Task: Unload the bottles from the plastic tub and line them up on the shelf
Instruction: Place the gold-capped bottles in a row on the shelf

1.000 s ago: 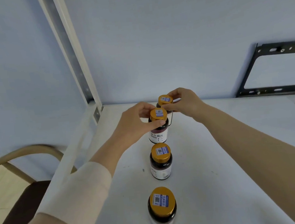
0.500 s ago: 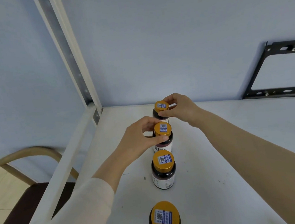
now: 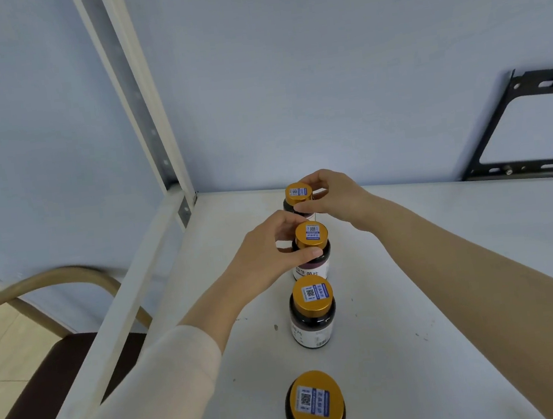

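Note:
Several dark bottles with gold caps stand in a line on the white shelf (image 3: 429, 261), running away from me. My right hand (image 3: 330, 196) grips the farthest bottle (image 3: 297, 195) by its cap. My left hand (image 3: 270, 255) holds the second farthest bottle (image 3: 312, 250) around its neck, thumb in front. A third bottle (image 3: 312, 312) and the nearest bottle (image 3: 316, 408) stand free, closer to me. The plastic tub is out of view.
A white shelf post (image 3: 138, 97) rises at the back left corner, with a side rail (image 3: 120, 306) along the left edge. A black metal bracket (image 3: 514, 134) hangs on the wall at the right. A wooden chair (image 3: 48, 304) stands left of the shelf.
Both held bottles have come down onto the shelf surface and sit in line with the others. My view has shifted slightly lower and closer.

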A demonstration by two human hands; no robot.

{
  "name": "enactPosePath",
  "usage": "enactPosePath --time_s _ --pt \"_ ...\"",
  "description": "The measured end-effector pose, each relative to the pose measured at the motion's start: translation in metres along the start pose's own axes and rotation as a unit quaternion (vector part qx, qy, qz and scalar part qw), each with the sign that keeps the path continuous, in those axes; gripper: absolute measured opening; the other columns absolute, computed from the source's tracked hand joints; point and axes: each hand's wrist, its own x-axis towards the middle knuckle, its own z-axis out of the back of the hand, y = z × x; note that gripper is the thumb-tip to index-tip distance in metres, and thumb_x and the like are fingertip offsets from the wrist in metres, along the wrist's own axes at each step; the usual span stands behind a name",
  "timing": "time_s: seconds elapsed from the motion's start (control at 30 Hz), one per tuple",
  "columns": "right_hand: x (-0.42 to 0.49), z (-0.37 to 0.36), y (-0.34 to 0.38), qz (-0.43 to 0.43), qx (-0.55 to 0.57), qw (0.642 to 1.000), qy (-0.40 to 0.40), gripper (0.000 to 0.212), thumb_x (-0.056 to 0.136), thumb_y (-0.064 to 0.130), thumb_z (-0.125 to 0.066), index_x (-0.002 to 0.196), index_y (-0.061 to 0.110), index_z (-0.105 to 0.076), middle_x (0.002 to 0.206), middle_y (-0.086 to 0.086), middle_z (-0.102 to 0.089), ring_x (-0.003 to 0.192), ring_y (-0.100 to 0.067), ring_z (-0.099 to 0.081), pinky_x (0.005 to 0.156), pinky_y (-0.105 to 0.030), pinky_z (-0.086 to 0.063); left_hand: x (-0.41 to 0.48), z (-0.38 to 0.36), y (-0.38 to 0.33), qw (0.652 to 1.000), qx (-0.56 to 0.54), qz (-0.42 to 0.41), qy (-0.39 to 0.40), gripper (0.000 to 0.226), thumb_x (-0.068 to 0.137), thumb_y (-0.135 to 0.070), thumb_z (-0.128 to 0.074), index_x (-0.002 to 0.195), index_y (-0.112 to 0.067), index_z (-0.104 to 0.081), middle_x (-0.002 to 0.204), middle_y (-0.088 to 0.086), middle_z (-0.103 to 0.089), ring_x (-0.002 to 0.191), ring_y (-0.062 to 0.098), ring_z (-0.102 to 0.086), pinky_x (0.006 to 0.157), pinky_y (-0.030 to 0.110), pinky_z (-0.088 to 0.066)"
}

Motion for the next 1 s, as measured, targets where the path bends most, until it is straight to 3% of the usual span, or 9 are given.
enactPosePath --time_s 0.33,0.5,0.6,0.7,0.77,0.87,1.0 --pt "-0.001 -0.006 0.001 0.004 -0.019 0.999 -0.037 0.046 0.075 0.014 -0.073 0.116 0.010 -0.052 0.107 0.000 -0.055 0.100 -0.015 -0.053 0.094 -0.033 -0.047 0.000 0.000 -0.002 1.000 0.020 0.011 -0.006 0.039 0.075 -0.023 -0.073 0.105 -0.030 -0.048 0.099 -0.016 -0.058 0.095 0.002 -0.054 0.075 0.007 -0.041" --pt "-0.005 0.000 0.006 -0.008 -0.021 0.999 -0.025 0.054 0.076 0.022 -0.074 0.123 0.012 -0.049 0.118 -0.001 -0.055 0.106 -0.018 -0.055 0.092 -0.030 -0.045 -0.003 0.005 -0.007 1.000 0.010 0.023 0.011 0.052 0.076 -0.026 -0.073 0.119 -0.028 -0.044 0.115 -0.009 -0.059 0.103 0.006 -0.055 0.087 0.021 -0.045" --pt "-0.017 0.013 0.013 -0.010 -0.007 0.998 -0.061 0.059 0.080 0.031 -0.068 0.130 0.010 -0.045 0.129 -0.002 -0.055 0.111 -0.017 -0.052 0.099 -0.033 -0.044 -0.010 0.020 -0.016 0.999 0.013 0.011 -0.038 0.047 0.079 -0.031 -0.069 0.120 -0.027 -0.047 0.113 -0.012 -0.061 0.102 0.004 -0.059 0.081 0.015 -0.045" --pt "-0.036 0.031 0.020 -0.003 -0.048 0.991 -0.127 0.055 0.086 0.034 -0.060 0.132 0.010 -0.043 0.133 -0.003 -0.053 0.120 -0.019 -0.049 0.094 -0.028 -0.040 -0.013 0.032 -0.034 0.993 0.064 -0.019 -0.099 0.034 0.086 -0.030 -0.060 0.118 -0.021 -0.051 0.111 -0.010 -0.062 0.097 0.001 -0.057 0.077 0.010 -0.042" --pt "-0.052 0.044 0.023 0.001 -0.095 0.981 -0.169 0.054 0.088 0.035 -0.057 0.134 0.010 -0.042 0.135 -0.004 -0.051 0.123 -0.020 -0.048 0.093 -0.027 -0.038 -0.010 0.030 -0.052 0.984 0.132 -0.047 -0.107 0.033 0.089 -0.031 -0.056 0.119 -0.018 -0.051 0.119 -0.005 -0.061 0.104 0.005 -0.055 0.087 0.017 -0.042" --pt "-0.085 0.066 0.021 0.004 -0.166 0.962 -0.217 0.053 0.090 0.034 -0.055 0.134 0.008 -0.041 0.138 -0.007 -0.049 0.127 -0.023 -0.046 0.101 -0.031 -0.037 -0.007 0.012 -0.089 0.958 0.262 -0.083 -0.078 0.045 0.092 -0.036 -0.049 0.132 -0.018 -0.042 0.136 0.000 -0.049 0.125 0.017 -0.046 0.100 0.031 -0.036" --pt "-0.148 0.106 0.007 -0.015 -0.248 0.932 -0.263 0.052 0.091 0.034 -0.053 0.134 0.008 -0.039 0.138 -0.012 -0.046 0.127 -0.027 -0.045 0.102 -0.035 -0.036 -0.017 -0.036 -0.140 0.929 0.342 -0.138 -0.031 0.053 0.095 -0.039 -0.041 0.141 -0.016 -0.030 0.147 0.004 -0.037 0.133 0.023 -0.037 0.108 0.036 -0.030"
